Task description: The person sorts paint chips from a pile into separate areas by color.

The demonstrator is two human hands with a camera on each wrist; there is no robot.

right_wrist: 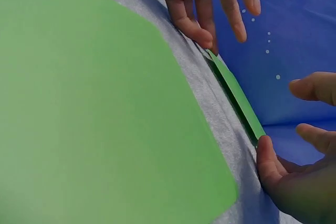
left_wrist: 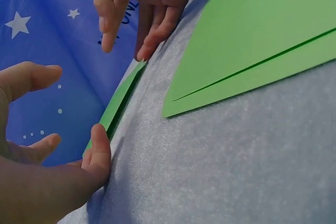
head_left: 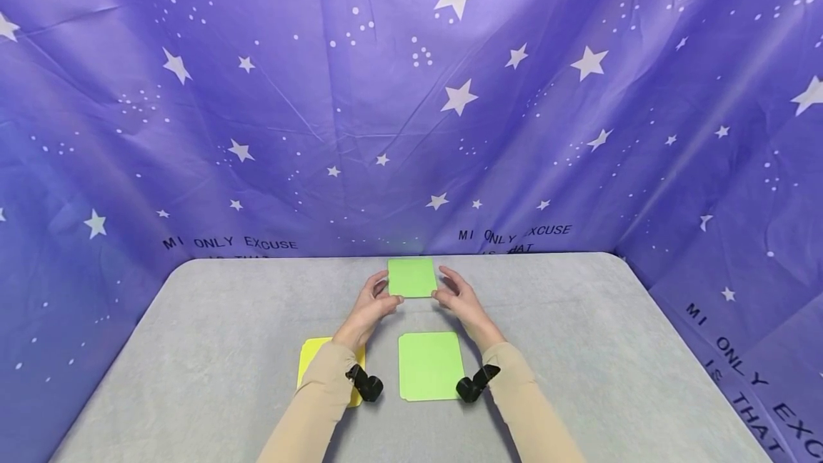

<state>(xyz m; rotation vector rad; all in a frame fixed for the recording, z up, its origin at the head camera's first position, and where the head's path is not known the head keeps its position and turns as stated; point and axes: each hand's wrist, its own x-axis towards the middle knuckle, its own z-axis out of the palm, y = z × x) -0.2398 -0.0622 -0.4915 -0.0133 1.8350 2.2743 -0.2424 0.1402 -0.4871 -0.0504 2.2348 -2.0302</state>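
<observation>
A green square paper sheet (head_left: 412, 278) is held between my two hands near the table's far edge. My left hand (head_left: 371, 309) pinches its near left corner, thumb on top, and my right hand (head_left: 461, 301) pinches the near right corner. The index fingers of both hands stand off the sheet. In the left wrist view the held sheet (left_wrist: 122, 100) appears edge-on, slightly above the cloth. Between my forearms lies a stack of green sheets (head_left: 431, 366), their edges slightly offset.
Yellow sheets (head_left: 313, 356) lie on the grey cloth-covered table (head_left: 212, 349), partly hidden by my left forearm. Black wrist cameras (head_left: 368, 384) sit on both sleeves. A purple curtain with white stars (head_left: 386, 91) hangs behind the table and at its sides.
</observation>
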